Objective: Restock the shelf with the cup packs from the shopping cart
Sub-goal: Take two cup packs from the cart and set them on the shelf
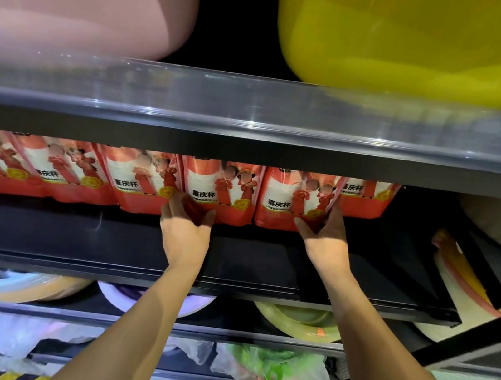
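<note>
Restocking looks well along, by my reading: a row of red cup packs [132, 181] already stands on the middle shelf [231, 262], its front strip still bare. I count six packs in the front line (a seventh [369, 197] peeks out behind the right end, though more may hide further back). The left hand [187, 217] cups the bottom front of the fifth pack from the left [219, 191], fingers curled under it. The right hand [322, 232] grips the lower right corner of the sixth pack [296, 202]. Both seem to be nudging these into line. The shopping cart is out of view, so what remains cannot be judged.
</note>
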The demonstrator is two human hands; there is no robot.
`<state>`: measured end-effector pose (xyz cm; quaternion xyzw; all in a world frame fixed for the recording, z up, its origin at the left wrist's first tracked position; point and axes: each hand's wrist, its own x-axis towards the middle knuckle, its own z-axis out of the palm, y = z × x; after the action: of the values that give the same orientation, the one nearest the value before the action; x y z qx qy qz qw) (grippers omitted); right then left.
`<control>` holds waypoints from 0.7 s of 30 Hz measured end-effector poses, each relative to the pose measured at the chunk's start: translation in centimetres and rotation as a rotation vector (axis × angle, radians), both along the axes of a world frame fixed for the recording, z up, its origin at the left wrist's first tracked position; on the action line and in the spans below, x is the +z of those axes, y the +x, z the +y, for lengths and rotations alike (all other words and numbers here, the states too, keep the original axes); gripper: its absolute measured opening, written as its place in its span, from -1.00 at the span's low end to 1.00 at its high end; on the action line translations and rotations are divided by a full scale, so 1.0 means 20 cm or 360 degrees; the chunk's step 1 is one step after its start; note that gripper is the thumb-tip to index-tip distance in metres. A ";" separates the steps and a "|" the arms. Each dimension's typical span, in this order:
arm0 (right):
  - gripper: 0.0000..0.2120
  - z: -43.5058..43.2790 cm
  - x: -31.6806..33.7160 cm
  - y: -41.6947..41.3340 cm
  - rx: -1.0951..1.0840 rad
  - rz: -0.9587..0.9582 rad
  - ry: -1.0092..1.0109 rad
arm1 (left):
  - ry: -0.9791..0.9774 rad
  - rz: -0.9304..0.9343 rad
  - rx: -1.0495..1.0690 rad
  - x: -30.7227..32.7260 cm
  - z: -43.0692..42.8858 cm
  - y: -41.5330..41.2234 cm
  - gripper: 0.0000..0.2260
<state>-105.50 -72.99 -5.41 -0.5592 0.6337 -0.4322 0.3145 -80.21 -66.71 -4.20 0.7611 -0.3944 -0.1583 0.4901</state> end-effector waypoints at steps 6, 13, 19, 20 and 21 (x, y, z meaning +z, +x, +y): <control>-0.32 0.25 0.21 -0.02 -0.0020 0.0610 0.0216 | 0.0503 -0.0397 -0.0196 0.10 0.16 0.08 -0.46; -0.32 0.80 0.33 -0.09 0.0325 0.1230 0.0458 | 0.0750 -0.0960 -0.0452 0.21 0.69 0.06 -0.43; -0.33 1.38 0.28 -0.17 0.0476 0.1528 0.0347 | 0.0818 -0.1233 -0.0544 0.15 1.35 0.01 -0.56; -0.34 1.47 0.29 -0.19 0.0484 0.1571 0.0359 | 0.0796 -0.1273 -0.0526 0.14 1.45 0.02 -0.56; -0.34 1.55 0.28 -0.21 0.0489 0.1612 0.0353 | 0.0810 -0.1296 -0.0526 0.15 1.55 0.02 -0.54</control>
<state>-109.62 -42.02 0.28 -0.7473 0.6587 0.0121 0.0866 -79.83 -35.72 -1.29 0.7837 -0.6176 -0.0153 0.0639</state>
